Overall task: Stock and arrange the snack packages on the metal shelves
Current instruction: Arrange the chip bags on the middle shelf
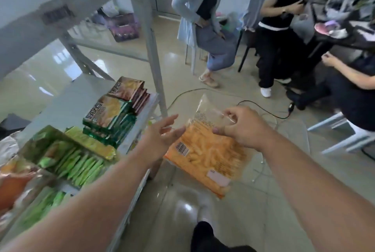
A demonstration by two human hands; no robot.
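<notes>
Your right hand (241,126) pinches the clear top of the orange bag (205,154), holding it in the air over the floor just beside the shelf (67,105). Your left hand (162,136) reaches toward the bag's left edge, fingers straight and spread, gripping nothing. Green packs (109,117) and brown packs (129,91) stand stacked on the shelf

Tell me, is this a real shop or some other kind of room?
Probably an office or workroom with a mock shop corner, not a real store. A metal shelf holds snack packs, but people sit on chairs beside a cluttered desk, and a cable trails across the floor.
</notes>
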